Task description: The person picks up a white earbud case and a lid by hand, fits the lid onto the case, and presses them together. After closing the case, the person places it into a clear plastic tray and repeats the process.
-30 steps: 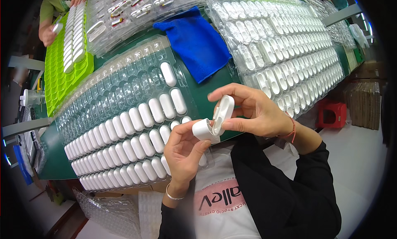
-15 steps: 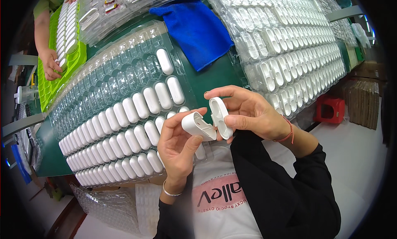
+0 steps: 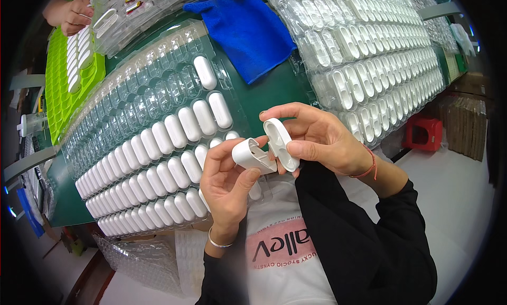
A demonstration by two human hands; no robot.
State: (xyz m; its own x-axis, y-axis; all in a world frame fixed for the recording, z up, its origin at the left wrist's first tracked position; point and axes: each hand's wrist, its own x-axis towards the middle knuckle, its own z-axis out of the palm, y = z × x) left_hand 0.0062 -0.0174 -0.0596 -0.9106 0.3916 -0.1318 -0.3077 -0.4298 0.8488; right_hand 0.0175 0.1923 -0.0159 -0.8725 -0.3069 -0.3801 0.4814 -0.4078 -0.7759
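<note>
Between thumb and fingers, my left hand (image 3: pixel 227 181) grips a white rounded case body (image 3: pixel 252 156), tilted, with its cut-out side facing right. My right hand (image 3: pixel 322 141) pinches a white oval inner tray (image 3: pixel 280 145) with hollows in its face. The tray stands on edge close against the body's open end; whether they are joined I cannot tell. To the left lies a clear blister tray (image 3: pixel 150 91) with rows of white oval cases (image 3: pixel 164 137). On the right, stacked clear trays (image 3: pixel 322 80) hold many white hollowed pieces (image 3: pixel 364 83).
A blue cloth (image 3: pixel 245 38) lies between the trays on the green table (image 3: pixel 253 101). At the far left, a co-worker's hand (image 3: pixel 76 14) is over a lime-green tray (image 3: pixel 58 83) of white pieces. A red stool (image 3: pixel 425 133) and cardboard stacks (image 3: pixel 462 125) stand at right.
The inner tray has turned slightly in my right hand, its hollowed face showing more. My left hand stays nearly in place. The co-worker's hand has moved up, away from the lower green tray.
</note>
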